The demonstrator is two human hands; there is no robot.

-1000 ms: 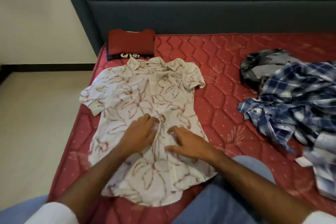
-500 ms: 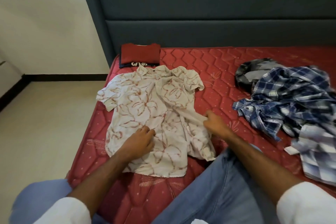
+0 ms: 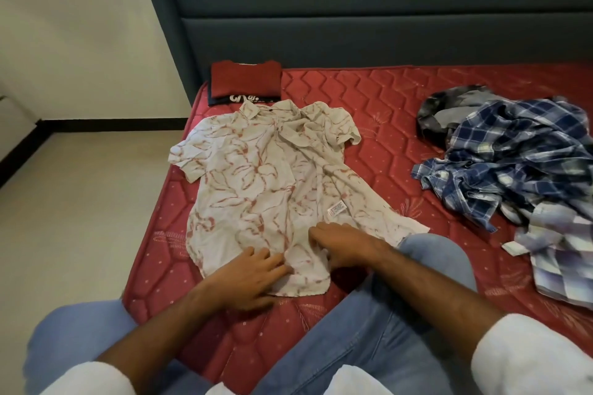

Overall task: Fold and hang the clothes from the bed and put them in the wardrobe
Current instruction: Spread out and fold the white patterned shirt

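white sleeves, light-blue jeans — bare forearms

Both my arms are reaching forward, forearms bare, white sleeves pushed up near the elbows. Left hand is palm down, fingers straight and slightly spread, pointing up and right. Right hand is palm down too, fingers extended toward the left, wrist angled in. Fingertips of the two hands are close together, not touching. Neither grip is curled. Knees in blue jeans below the arms.
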